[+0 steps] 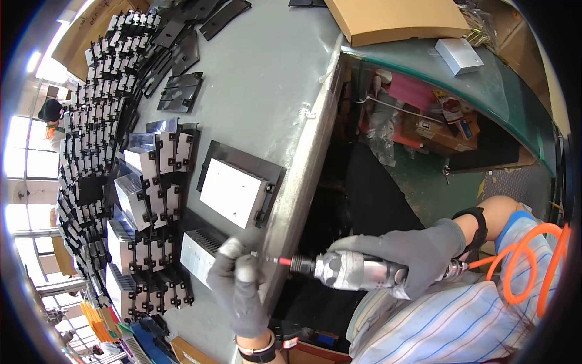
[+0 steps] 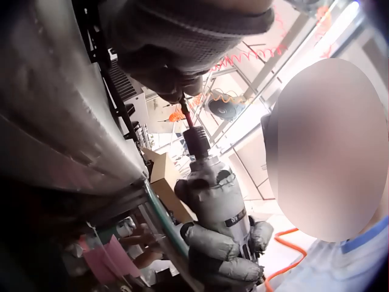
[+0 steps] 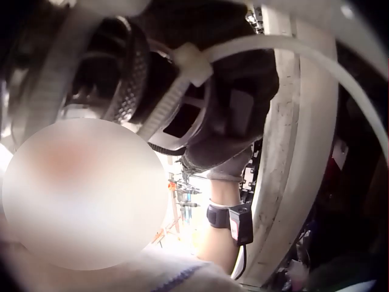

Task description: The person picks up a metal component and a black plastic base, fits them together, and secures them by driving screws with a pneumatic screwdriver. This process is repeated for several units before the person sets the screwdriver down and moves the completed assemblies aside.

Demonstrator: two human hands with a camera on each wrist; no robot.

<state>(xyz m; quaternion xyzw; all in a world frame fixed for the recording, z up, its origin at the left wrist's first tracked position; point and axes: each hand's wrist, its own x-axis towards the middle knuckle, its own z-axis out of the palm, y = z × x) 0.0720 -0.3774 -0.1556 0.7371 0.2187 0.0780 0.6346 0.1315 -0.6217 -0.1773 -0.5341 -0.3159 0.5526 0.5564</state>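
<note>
The gloved right hand grips a silver pneumatic screwdriver joined to an orange coiled hose. Its bit points left at the gloved left hand, whose thumb and fingers pinch at the tip of the bit; whether a screw is there cannot be told. In the left wrist view the left fingers meet the tip of the driver, and the right fingers wrap its body. Beyond the left hand lie a finned block and a white-faced heat sink on a black plate.
Rows of finned blocks with black brackets fill the table's far left, with stacked blocks nearer. Loose black plates lie behind. A cardboard box and small silver box sit at top right. The table edge runs beside the hands.
</note>
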